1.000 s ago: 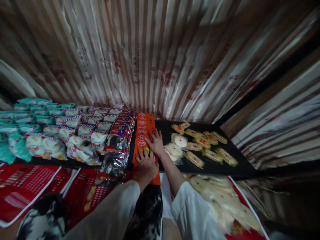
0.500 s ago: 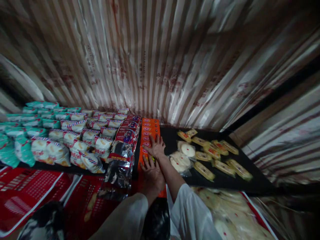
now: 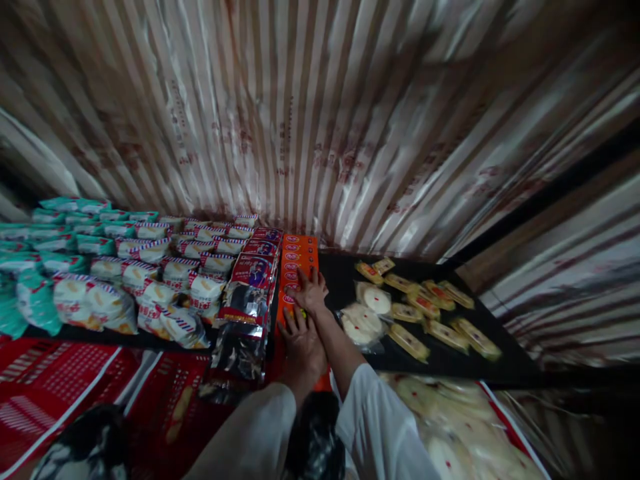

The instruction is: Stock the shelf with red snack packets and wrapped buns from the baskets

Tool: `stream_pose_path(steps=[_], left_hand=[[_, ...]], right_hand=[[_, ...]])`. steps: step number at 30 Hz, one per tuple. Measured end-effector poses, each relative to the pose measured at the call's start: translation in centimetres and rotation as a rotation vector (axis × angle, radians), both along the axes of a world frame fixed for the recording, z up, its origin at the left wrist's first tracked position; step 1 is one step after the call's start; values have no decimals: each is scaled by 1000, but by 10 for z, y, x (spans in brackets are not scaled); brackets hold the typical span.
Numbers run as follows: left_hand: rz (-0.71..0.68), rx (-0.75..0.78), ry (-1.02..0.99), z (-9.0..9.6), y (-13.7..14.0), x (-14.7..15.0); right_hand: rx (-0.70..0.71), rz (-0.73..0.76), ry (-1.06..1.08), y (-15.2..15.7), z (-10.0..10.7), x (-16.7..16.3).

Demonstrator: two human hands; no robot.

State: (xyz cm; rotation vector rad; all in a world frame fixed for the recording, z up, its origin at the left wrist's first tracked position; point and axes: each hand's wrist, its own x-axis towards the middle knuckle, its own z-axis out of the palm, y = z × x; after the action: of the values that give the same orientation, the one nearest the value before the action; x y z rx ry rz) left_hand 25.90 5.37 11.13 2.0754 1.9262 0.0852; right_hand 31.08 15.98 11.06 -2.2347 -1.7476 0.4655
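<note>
A long orange strip of joined snack packets (image 3: 300, 250) lies flat across the black shelf, running from the back wall toward me. My left hand (image 3: 303, 347) presses palm down on its near part, with the fingers spread. Just beyond it, my right hand (image 3: 311, 293) also lies flat on the strip, its fingers apart. A small yellow patch shows between the two hands. Along the strip's left side runs a row of dark red and black foil packets (image 3: 253, 270). Part of the orange strip is hidden under my hands and wrists.
White snack bags (image 3: 203, 293) and green bags (image 3: 37, 300) stand in rows at left. To the right lie round white wrapped cakes (image 3: 361, 323) and yellow packets (image 3: 447, 335). Red crates (image 3: 165, 393) sit below the shelf (image 3: 345, 280); striped sheeting (image 3: 300, 133) hangs behind.
The view has shifted slightly, with the goods at left appearing a little further left. Both hands stay flat on the orange strip in nearly the same place.
</note>
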Motion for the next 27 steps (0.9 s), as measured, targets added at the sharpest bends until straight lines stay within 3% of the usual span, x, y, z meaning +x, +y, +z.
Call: stream_pose_path(steps=[4,14,23,27], left_hand=[[-7,-10,15,-1,6,-11],[-34,-90,26,19,6,-21],[-59,-91,23,16,9,-22],[-42,-68,-16,13,11,-23]], right_hand=[[-1,-5,31,5,2,-10],[-84,14,-57,6,6,-17],[-186,62,-140,9,6,-17],[-132,47,-78,7,8,-15]])
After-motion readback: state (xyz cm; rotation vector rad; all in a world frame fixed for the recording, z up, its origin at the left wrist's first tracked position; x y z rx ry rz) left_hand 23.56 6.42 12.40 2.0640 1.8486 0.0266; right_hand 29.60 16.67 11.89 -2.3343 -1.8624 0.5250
